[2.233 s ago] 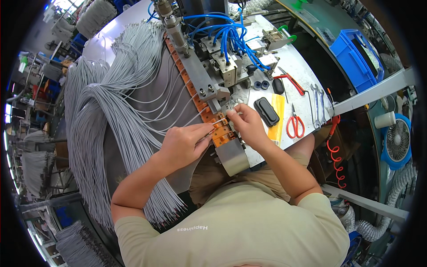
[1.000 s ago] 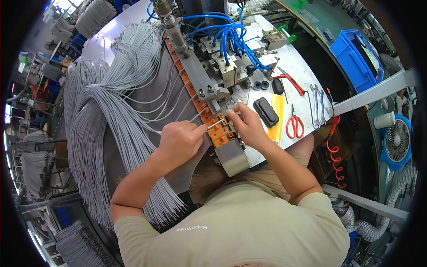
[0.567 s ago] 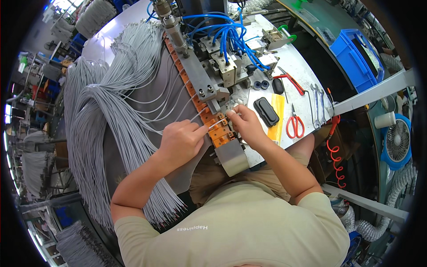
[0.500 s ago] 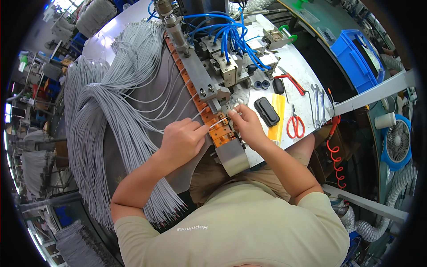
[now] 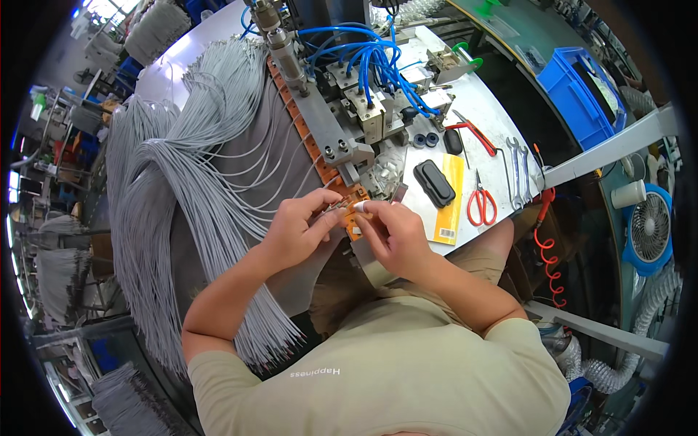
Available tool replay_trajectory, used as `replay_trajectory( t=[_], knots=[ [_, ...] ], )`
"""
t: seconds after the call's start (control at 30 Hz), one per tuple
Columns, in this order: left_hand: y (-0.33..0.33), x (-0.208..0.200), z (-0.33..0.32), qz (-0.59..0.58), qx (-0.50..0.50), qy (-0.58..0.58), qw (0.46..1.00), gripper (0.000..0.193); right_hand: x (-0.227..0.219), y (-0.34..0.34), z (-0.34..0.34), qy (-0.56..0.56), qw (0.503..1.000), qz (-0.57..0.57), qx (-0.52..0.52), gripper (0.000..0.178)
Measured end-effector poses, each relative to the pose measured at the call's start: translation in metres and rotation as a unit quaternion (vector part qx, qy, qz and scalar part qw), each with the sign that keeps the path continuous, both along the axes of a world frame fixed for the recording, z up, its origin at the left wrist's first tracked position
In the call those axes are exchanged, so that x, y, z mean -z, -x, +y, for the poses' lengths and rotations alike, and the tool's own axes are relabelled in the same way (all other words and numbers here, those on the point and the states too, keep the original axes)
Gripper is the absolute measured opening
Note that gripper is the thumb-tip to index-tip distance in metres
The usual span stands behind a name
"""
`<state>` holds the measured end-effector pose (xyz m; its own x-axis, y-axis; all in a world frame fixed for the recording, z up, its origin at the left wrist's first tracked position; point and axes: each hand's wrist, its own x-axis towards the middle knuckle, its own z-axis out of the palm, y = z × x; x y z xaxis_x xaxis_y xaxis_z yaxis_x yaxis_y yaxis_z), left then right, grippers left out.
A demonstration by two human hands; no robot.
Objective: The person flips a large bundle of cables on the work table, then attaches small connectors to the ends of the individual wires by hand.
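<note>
Over the near end of an orange fixture strip (image 5: 320,161), my two hands meet almost fingertip to fingertip. My left hand (image 5: 297,231) is closed in a pinch on the end of a grey cable, mostly covered by the fingers. Between the thumb and forefinger of my right hand (image 5: 398,238) is a small white connector (image 5: 359,207), close to the cable end. Just beyond the right hand lies a heap of clear small plastic pieces (image 5: 385,174). A thick bundle of grey cables (image 5: 174,152) drapes to the left, with several single cables running to the strip.
A metal press bar (image 5: 320,120) and blue air hoses (image 5: 374,54) stand ahead. On the white tabletop at right lie a black case (image 5: 435,183), a yellow packet (image 5: 451,211), red-handled scissors (image 5: 480,207), wrenches (image 5: 518,171) and red-handled pliers (image 5: 476,134).
My right hand has come back from beside the clear plastic pieces toward my left hand, now with the white connector in its fingers. The left hand has turned slightly, its fingers nearer the strip.
</note>
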<state>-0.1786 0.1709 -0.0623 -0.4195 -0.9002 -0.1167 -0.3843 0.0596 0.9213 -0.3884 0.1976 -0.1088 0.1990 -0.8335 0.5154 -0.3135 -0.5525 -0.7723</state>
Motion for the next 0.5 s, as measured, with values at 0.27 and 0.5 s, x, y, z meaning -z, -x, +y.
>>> replay_trajectory(
  t=[0.27, 0.5],
  knots=[
    [0.0027, 0.0084, 0.0034, -0.06, 0.014, 0.149, 0.987, 0.019, -0.0035, -0.005, -0.0049, -0.017, 1.0, 0.018, 0.009, 0.013],
    [0.0, 0.0083, 0.0038, -0.031, -0.031, 0.139, 0.989, 0.019, -0.0093, -0.0097, -0.0033, -0.058, 0.998, 0.001, -0.002, 0.011]
  ],
)
